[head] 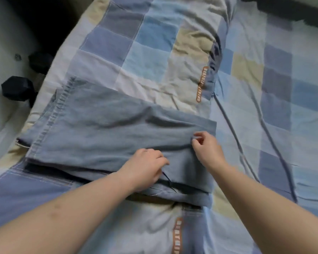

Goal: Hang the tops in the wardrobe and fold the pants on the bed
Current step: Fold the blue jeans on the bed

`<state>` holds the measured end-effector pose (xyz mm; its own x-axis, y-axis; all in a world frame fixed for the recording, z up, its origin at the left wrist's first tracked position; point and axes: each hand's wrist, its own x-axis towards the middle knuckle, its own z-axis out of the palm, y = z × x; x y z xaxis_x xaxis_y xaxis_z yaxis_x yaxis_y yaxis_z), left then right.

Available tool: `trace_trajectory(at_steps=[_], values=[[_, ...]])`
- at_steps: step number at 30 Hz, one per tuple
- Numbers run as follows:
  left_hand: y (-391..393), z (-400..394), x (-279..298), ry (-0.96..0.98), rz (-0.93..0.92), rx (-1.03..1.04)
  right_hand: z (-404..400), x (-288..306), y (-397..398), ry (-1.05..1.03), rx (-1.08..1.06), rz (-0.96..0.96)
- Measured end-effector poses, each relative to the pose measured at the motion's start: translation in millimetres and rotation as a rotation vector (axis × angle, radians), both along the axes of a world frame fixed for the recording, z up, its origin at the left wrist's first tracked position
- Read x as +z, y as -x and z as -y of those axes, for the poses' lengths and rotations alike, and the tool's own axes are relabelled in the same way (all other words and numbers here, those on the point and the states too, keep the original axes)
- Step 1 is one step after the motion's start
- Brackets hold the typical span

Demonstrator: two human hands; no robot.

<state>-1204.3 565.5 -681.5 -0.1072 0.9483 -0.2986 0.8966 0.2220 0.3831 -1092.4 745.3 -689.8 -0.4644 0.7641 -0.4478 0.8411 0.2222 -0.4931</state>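
Observation:
A pair of grey-blue pants (99, 129) lies folded in layers across the bed (264, 125), hems toward the left edge. My left hand (145, 167) sits on the near part of the pants, its fingers curled and pinching the fabric near a dark drawstring. My right hand (206, 145) is at the right end of the fold, its fingertips pinching the top layer of cloth. No tops or wardrobe are in view.
A checked quilt (154, 43) in blue, grey and beige covers the bed, with orange lettering strips. Two dark hexagonal dumbbells (17, 88) lie on the pale floor left of the bed. A dark gap runs along the upper left.

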Motion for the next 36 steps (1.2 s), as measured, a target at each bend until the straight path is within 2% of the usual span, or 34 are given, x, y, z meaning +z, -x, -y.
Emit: trace_trajectory(at_steps=[3,6,10,14,18,27,29,33,36], values=[[-61,-36,-15,-0.007,0.005,-0.173,-45,-7,-29,-0.053,-0.014,0.038],[-100,-63,-27,-0.019,-0.006,-0.255,-83,-18,-42,-0.076,0.057,0.060],[-123,-71,-37,-0.042,-0.107,-0.383,-100,-32,-38,0.031,0.132,0.044],[-122,-70,-54,-0.121,-0.079,-0.337,-106,-47,-34,-0.004,0.154,0.045],[-113,-77,-60,-0.187,-0.139,-0.289,-115,-56,-31,-0.087,0.115,0.051],[-107,-82,-57,-0.191,-0.220,-0.411,-114,-71,-31,-0.102,0.149,0.077],[-107,-83,-52,-0.224,-0.190,-0.376,-113,-73,-30,-0.130,0.103,0.057],[-124,-67,-47,-0.337,-0.029,-0.302,-137,-59,-17,-0.200,-0.170,-0.072],[-128,-60,-47,-0.322,0.027,-0.267,-146,-59,-13,-0.161,-0.158,-0.055]])
